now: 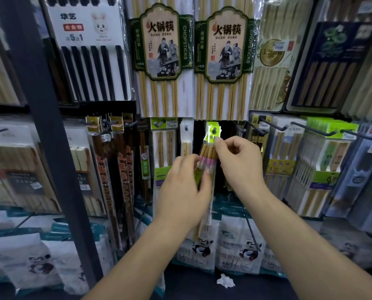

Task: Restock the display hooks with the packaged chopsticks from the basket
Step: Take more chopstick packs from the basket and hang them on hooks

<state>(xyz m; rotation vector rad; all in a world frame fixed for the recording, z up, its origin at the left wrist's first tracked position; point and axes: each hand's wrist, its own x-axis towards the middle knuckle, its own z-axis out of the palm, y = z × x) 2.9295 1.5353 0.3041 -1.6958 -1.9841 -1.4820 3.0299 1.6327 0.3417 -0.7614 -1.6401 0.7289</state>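
Note:
A clear pack of bamboo chopsticks with pink bands (207, 155) and a bright green header card hangs at the centre of the display, its hole on the tip of a dark hook (214, 131). My right hand (238, 161) pinches the pack's green header just below the hook. Around the pack's middle, my left hand (184, 187) has its fingers curled and hides the lower part. The basket is out of view.
Hooks with other chopstick packs crowd both sides: tall hot-pot packs (162, 59) above, dark red ones (124, 174) at left, green-carded ones (323, 161) at right. A dark upright post (51, 135) stands left. Panda-printed bags (237, 243) fill the lower shelf; crumpled paper (225, 280) lies below.

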